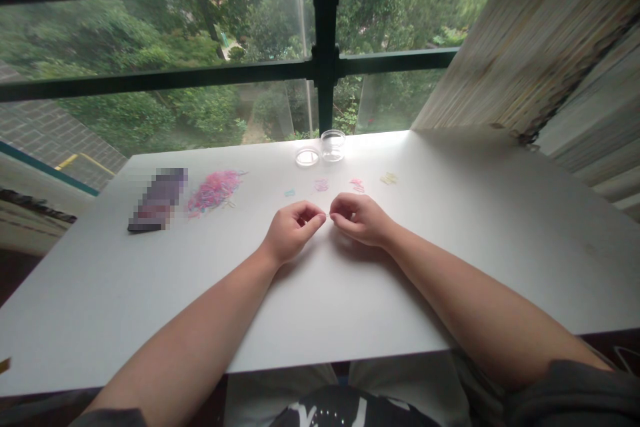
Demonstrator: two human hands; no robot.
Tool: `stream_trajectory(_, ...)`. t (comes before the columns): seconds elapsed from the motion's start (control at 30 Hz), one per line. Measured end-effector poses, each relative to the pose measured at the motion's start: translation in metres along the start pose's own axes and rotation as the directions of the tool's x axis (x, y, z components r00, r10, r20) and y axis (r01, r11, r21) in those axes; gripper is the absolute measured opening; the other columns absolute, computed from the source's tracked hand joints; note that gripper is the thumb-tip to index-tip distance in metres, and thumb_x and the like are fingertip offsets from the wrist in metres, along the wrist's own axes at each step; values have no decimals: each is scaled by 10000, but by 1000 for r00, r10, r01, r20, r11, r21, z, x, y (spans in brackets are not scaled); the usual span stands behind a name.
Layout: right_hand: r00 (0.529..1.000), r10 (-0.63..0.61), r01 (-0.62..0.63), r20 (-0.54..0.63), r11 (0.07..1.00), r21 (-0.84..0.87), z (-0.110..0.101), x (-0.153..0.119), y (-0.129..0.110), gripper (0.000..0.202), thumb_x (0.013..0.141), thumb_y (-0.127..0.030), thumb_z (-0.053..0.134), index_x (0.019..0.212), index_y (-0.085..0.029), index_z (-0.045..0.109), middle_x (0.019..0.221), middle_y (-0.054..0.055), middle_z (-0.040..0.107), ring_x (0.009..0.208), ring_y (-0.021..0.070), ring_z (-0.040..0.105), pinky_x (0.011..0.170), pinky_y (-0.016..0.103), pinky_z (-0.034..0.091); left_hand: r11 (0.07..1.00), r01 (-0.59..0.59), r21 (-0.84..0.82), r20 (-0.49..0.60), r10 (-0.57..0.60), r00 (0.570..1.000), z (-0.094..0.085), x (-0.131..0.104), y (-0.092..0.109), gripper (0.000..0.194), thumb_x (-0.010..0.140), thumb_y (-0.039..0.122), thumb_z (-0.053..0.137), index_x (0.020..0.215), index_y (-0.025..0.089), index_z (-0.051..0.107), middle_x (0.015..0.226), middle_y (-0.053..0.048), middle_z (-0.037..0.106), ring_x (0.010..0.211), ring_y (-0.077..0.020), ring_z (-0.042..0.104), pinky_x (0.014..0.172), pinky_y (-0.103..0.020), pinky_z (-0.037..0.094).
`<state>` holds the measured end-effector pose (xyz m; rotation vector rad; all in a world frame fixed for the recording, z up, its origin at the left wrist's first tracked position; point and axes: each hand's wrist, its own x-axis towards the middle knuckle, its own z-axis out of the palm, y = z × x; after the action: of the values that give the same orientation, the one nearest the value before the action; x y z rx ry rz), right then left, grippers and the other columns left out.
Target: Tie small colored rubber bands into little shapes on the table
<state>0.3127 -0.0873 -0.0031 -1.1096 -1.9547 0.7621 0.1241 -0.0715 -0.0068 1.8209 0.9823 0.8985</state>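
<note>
My left hand [295,230] and my right hand [361,218] meet fingertip to fingertip above the white table. Each is closed in a pinch, and a tiny pale piece, too small to name, seems to span the narrow gap between them. Just beyond lie small groups of thin, loop-like coloured pieces: blue pieces [289,193], light pink pieces [321,185], brighter pink pieces [357,185] and yellow pieces [389,178]. To the left spreads a larger mixed pile of similar pieces [215,192], mostly pink and purple.
A clear round tub [333,147] stands near the window, with a clear lid [307,158] lying beside it. At the left is a blurred dark flat object [159,200]. The white table [320,320] reaches the window frame [326,60]; a curtain [480,40] hangs at right.
</note>
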Motion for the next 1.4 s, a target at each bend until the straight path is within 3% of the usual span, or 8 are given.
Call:
stream_trajectory(0.9,1000,16,-16,5,1000,27,2,1,2,64,766,-179,505,780,-160,564,631,0,582,541,90,463,527,211,373,1000,-7,7,36,6,999,0,0,4,226,804,350,541,812,149,645,771,-45,665,707,-142,580,667,-241,442)
stream_trajectory(1.4,1000,4,-4,3,1000,8,1,0,1,27,749,-183,518,748,-167,539,587,-23,514,534,87,431,514,209,357,999,-9,35,24,9,1000,-1,1,1,230,790,365,569,838,151,638,779,-48,655,690,-138,571,628,-234,437)
